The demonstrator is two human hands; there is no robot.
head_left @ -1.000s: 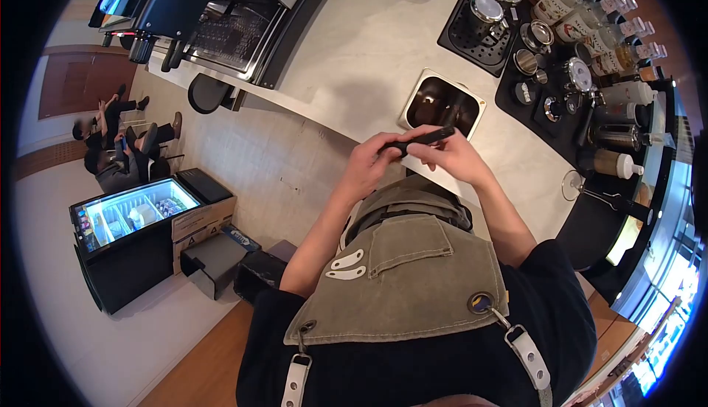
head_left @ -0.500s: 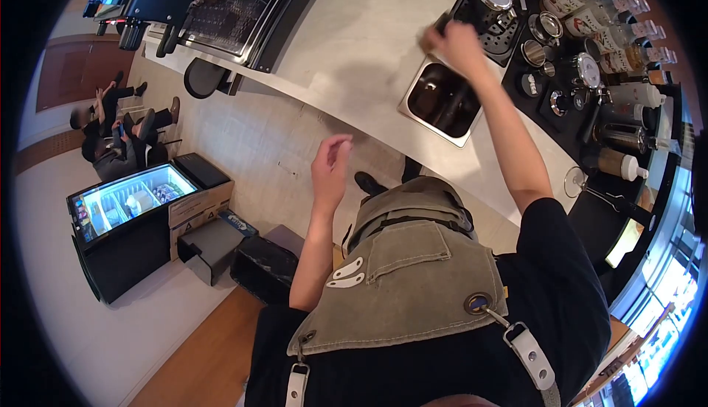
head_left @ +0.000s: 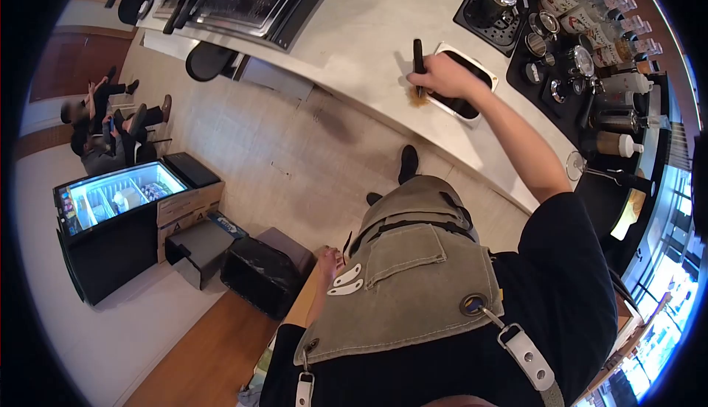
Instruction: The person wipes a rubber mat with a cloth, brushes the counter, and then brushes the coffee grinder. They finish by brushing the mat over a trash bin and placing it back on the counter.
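My right hand (head_left: 445, 77) is closed around a black-handled brush (head_left: 419, 60) over the counter (head_left: 361, 53). The brush stands roughly upright, its tan bristles down at the counter surface, just left of the metal-rimmed rectangular bin (head_left: 493, 82). My forearm passes over part of that bin. Low beside the apron (head_left: 398, 289), my left hand (head_left: 330, 261) hangs near my hip. It is small and partly hidden, so its fingers cannot be made out well.
A black tray (head_left: 472, 20) with metal pitchers, a dark mat with metal tools, and several bottles (head_left: 586, 20) line the right side. An espresso machine (head_left: 251, 1) is at upper left. A lit display fridge (head_left: 118, 208), a black bin (head_left: 262, 278) and two seated people are at left.
My hands have parted. My right hand went to the far side of the bin, then came back lower with the brush upright. My left hand dropped to my side. The view shifted.
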